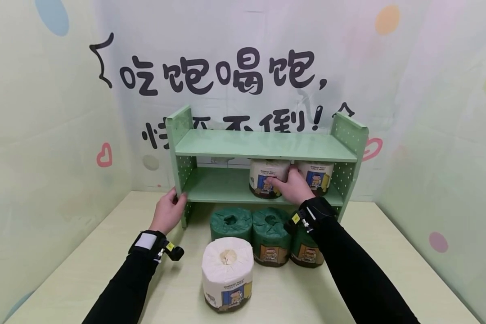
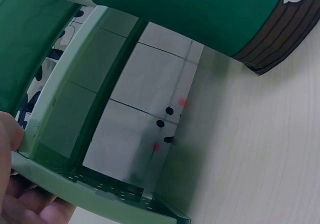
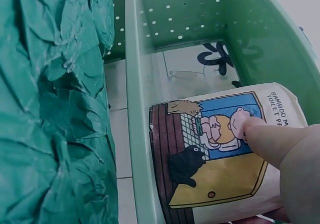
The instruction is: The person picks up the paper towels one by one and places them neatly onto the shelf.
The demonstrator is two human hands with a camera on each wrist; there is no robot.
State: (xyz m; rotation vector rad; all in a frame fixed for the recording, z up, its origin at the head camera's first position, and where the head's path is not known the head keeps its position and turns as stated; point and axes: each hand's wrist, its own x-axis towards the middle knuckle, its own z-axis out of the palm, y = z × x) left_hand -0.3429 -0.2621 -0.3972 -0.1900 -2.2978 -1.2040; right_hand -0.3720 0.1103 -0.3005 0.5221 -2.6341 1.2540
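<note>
My right hand [image 1: 294, 185] grips a white-wrapped toilet paper roll [image 1: 263, 173] that is on the middle shelf of a green rack [image 1: 227, 184]. In the right wrist view the thumb [image 3: 272, 139] lies across the printed front of that roll [image 3: 215, 159]. Another white roll [image 1: 317, 173] is to its right on the same shelf. My left hand [image 1: 169, 210] pinches the rack's left side panel [image 1: 177, 166] near the middle shelf, thumb inside and fingers outside; the left wrist view has its fingers [image 2: 42, 206] around the panel edge.
Green-wrapped rolls [image 1: 231, 220], [image 1: 271, 234] and a third green roll [image 1: 308, 252] stand below, in front of the rack. A white roll [image 1: 227, 274] stands nearest on the table [image 1: 178, 288]. The rack's top shelf [image 1: 263, 144] lies above the hands, and a printed curtain [image 1: 243, 27] hangs behind.
</note>
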